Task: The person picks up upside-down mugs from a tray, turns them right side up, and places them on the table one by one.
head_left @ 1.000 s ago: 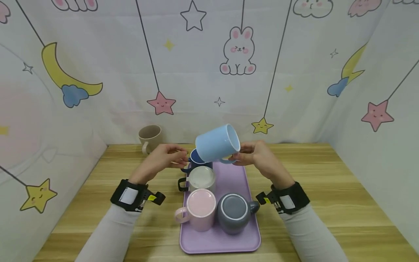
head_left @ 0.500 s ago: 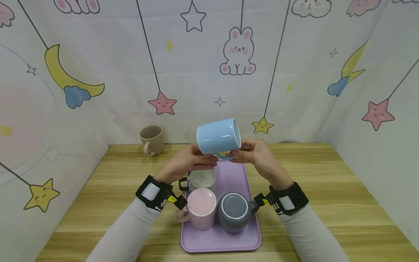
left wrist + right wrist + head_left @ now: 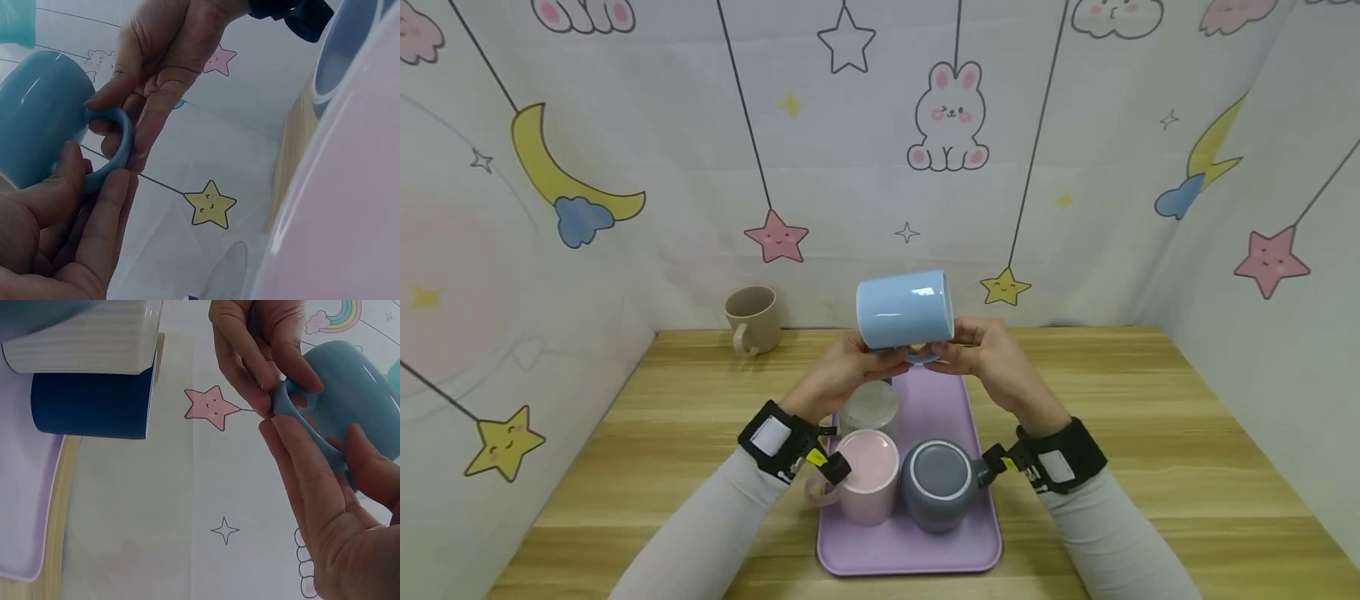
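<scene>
A light blue mug (image 3: pixel 904 310) is held on its side above the far end of a lilac tray (image 3: pixel 917 560), its handle pointing down. My left hand (image 3: pixel 857 367) pinches one part of that handle, and my right hand (image 3: pixel 988 358) pinches the other. Thumbs and fingers of both hands meet around the handle (image 3: pixel 125 140) in the left wrist view. On the tray, a pink mug (image 3: pixel 868 467), a grey mug (image 3: pixel 940 483) and a cream mug (image 3: pixel 870 406) stand upside down. A navy mug (image 3: pixel 94 406) shows in the right wrist view; my left hand mostly hides it in the head view.
A beige mug (image 3: pixel 758 325) stands upright on the wooden table (image 3: pixel 685 400) at the back left. Behind the table hangs a white cloth (image 3: pixel 850 167) printed with stars and a rabbit. The grey mug's handle points right, close to my right wrist strap (image 3: pixel 1060 454).
My left hand has moved right from near the navy mug to the light blue mug's handle and pinches it. The mug has tipped closer to level. My right hand keeps its hold.
</scene>
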A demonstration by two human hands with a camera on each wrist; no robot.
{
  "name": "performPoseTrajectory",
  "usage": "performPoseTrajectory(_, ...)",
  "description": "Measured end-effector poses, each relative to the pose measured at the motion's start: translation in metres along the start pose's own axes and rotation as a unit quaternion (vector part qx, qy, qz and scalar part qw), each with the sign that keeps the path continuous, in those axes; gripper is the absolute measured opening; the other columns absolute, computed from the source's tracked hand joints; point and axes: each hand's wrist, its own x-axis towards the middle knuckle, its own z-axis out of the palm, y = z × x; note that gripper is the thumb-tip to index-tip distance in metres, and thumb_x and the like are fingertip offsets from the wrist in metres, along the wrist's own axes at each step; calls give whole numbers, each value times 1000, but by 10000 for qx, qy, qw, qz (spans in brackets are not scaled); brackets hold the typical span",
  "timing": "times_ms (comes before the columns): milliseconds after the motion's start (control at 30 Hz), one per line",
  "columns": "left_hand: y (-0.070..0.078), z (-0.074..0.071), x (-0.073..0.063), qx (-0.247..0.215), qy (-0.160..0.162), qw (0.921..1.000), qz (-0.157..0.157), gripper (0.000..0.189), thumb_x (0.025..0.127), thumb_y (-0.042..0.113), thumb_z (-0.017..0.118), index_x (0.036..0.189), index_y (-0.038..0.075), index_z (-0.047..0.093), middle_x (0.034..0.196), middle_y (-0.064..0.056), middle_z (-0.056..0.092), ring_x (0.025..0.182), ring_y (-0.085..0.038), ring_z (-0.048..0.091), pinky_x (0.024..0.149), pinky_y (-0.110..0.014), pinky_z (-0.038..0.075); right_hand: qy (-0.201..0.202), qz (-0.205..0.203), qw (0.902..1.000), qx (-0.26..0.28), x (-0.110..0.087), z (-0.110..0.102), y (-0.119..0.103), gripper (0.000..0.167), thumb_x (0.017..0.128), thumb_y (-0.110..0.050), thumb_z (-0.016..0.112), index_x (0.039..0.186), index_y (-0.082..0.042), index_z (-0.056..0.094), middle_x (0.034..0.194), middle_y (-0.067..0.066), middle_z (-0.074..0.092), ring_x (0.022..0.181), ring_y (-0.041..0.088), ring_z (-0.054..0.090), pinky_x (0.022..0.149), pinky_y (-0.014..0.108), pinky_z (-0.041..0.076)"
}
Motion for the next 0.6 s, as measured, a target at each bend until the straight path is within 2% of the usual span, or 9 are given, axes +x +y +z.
performPoseTrajectory(200, -2, 0, 1, 298, 257, 9991, 160, 36, 103, -6, 56, 138, -15, 55, 134, -26, 61, 119, -31, 66, 107, -47, 53, -20, 189, 9997, -150, 0, -3, 1, 39, 99, 4, 64, 135, 17, 58, 132, 32, 64, 116, 35, 69, 95, 45, 60)
performPoseTrajectory(467, -4, -2, -1, 264, 316, 9989, 221, 35, 102, -9, 55, 136, -18, 55, 131, -25, 62, 116, -29, 66, 103, -42, 56, -83, 401, 9987, -310, 3, -4, 5, 37, 99, 3, 65, 131, 20, 59, 129, 34, 64, 114, 35, 69, 95, 42, 60)
performPoseTrajectory(600, -3, -3, -2, 305, 345, 9987, 225, 34, 102, -9, 56, 134, -20, 56, 124, -22, 65, 111, -27, 68, 102, -43, 57, -128, 411, 9979, -480, 2, -4, 5, 37, 98, 2, 67, 130, 19, 60, 127, 34, 65, 111, 33, 71, 95, 43, 60)
